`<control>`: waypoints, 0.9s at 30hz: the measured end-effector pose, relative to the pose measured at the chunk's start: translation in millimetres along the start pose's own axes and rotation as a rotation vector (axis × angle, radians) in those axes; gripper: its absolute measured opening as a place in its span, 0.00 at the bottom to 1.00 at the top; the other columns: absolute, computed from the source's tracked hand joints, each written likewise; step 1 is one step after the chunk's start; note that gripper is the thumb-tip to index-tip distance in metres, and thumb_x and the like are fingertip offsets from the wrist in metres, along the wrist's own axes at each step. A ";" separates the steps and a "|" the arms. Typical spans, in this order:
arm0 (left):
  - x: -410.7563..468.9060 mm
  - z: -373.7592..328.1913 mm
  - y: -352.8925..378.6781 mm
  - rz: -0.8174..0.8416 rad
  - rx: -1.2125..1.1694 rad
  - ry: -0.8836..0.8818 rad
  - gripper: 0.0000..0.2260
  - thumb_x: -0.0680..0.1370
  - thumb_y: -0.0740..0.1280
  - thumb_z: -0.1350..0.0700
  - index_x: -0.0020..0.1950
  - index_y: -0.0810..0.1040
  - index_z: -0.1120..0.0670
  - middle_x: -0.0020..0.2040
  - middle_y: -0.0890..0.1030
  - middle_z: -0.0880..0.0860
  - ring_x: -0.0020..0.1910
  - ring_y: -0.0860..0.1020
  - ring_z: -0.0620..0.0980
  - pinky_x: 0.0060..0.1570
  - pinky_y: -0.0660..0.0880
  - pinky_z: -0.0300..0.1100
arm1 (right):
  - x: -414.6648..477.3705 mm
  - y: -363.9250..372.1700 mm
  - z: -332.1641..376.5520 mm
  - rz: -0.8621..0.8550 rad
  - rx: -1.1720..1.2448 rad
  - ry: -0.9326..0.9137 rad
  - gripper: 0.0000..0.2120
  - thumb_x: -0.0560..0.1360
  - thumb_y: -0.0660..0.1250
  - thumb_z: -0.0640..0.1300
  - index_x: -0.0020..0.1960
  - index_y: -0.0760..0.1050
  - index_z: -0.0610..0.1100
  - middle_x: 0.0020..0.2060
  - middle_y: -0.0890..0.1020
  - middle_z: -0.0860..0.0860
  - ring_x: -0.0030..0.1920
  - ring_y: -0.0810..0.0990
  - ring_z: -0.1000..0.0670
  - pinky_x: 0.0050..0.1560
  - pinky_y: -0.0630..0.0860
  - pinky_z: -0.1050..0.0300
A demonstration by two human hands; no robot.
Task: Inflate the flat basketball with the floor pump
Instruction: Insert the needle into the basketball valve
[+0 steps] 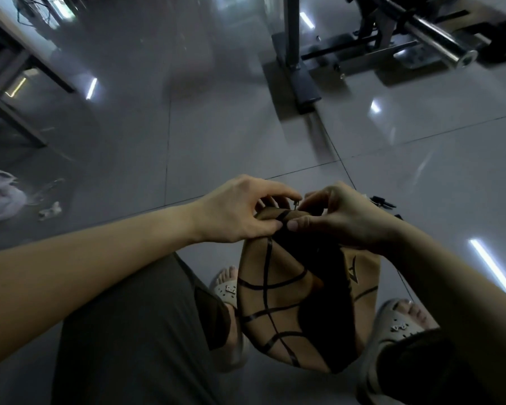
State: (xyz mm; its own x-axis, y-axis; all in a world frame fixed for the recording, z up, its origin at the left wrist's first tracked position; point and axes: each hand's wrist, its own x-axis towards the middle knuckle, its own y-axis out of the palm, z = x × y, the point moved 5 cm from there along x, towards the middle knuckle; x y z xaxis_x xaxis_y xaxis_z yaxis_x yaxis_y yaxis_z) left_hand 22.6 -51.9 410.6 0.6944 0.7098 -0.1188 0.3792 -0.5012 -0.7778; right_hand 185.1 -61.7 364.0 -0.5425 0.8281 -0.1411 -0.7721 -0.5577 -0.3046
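Note:
A flat, folded-in brown basketball (275, 299) with black seams hangs between my knees, caved in down its middle. My left hand (240, 213) grips the ball's top edge with curled fingers. My right hand (339, 217) holds the same top edge from the other side, thumb pressed on the ball. Between the fingertips of both hands a thin metal needle (296, 203) stands at the ball's top; which fingers pinch it is unclear. A black pump part (381, 201) shows on the floor just beyond my right hand; the rest of the pump is hidden.
Glossy grey tiled floor (216, 127) all around. A metal gym rack base (301, 80) and a chrome barbell end (450, 51) stand at the back right. A table frame (18, 92) is at the left, a white plastic bag (0, 197) below it. My sandalled feet flank the ball.

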 end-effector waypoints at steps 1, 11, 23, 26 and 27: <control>0.1 0.4 -0.8 -0.011 -0.011 0.006 0.21 0.77 0.72 0.57 0.70 0.76 0.52 0.57 0.82 0.45 0.56 0.81 0.40 0.57 0.79 0.44 | -0.2 -0.3 0.9 0.001 -0.004 -0.006 0.10 0.72 0.74 0.52 0.46 0.85 0.45 0.46 0.85 0.47 0.47 0.84 0.49 0.50 0.81 0.45; 2.4 1.8 6.8 -0.143 -0.122 0.036 0.18 0.77 0.73 0.62 0.67 0.79 0.58 0.60 0.83 0.48 0.60 0.80 0.39 0.62 0.77 0.43 | -7.0 -4.7 1.2 -0.059 -0.028 -0.070 0.16 0.69 0.73 0.55 0.47 0.85 0.43 0.48 0.85 0.44 0.53 0.81 0.46 0.48 0.77 0.59; 1.7 1.3 14.9 -0.114 -0.104 0.015 0.16 0.76 0.73 0.62 0.64 0.82 0.59 0.57 0.85 0.52 0.56 0.83 0.44 0.59 0.79 0.47 | -5.4 2.0 -11.7 -0.035 0.081 0.027 0.09 0.72 0.76 0.48 0.43 0.85 0.41 0.43 0.83 0.43 0.44 0.84 0.42 0.45 0.79 0.41; 3.1 5.9 18.9 -0.044 -0.067 0.022 0.15 0.75 0.72 0.59 0.62 0.83 0.56 0.52 0.86 0.51 0.51 0.85 0.49 0.53 0.80 0.53 | -2.0 9.0 -16.5 -0.040 0.051 0.060 0.09 0.71 0.76 0.48 0.42 0.85 0.41 0.43 0.83 0.42 0.44 0.83 0.40 0.43 0.78 0.42; 4.7 7.8 16.8 -0.042 -0.049 0.016 0.16 0.75 0.72 0.59 0.62 0.83 0.55 0.52 0.86 0.51 0.50 0.85 0.49 0.52 0.80 0.53 | -0.3 9.3 -16.6 -0.058 0.052 0.072 0.09 0.71 0.77 0.48 0.42 0.85 0.41 0.43 0.83 0.42 0.43 0.84 0.41 0.42 0.78 0.45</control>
State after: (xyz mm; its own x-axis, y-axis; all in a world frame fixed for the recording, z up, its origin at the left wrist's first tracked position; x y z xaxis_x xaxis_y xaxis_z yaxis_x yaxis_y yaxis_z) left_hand 27.4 -53.1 392.1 0.6866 0.7229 -0.0767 0.4374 -0.4951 -0.7507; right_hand 183.5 -66.2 345.5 -0.4731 0.8597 -0.1925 -0.8184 -0.5097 -0.2653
